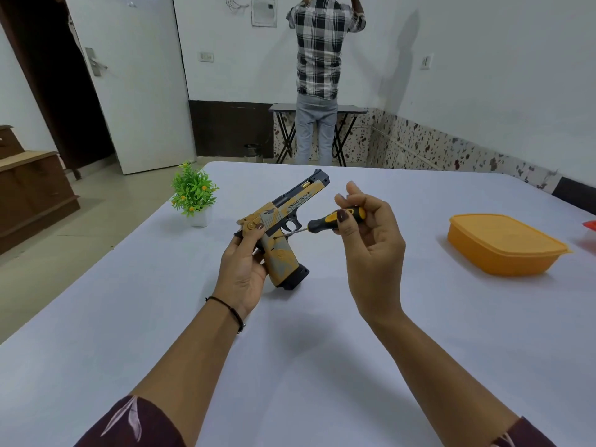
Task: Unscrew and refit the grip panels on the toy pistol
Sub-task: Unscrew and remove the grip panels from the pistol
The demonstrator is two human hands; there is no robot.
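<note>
the toy pistol (pixel 283 227) is held up over the tabletop (pixel 322 350), its barrel slanting up and away and its handle running down toward the person. the left grip (pixel 245 269) wraps the back of the handle, thumb on the rear of the slide. the right grip (pixel 367 240), just right of the pistol, pinches the black-and-yellow handle of a screwdriver (pixel 335 217) between thumb and fingertips. the shaft lies almost level, pointing left, and its tip meets the top of the handle panel (pixel 280 256) just behind the trigger guard, roughly crosswise to the handle's long axis. whether the tip sits in a screw head is too small to tell. the turning probably falls to the right grip while the left steadies.
</note>
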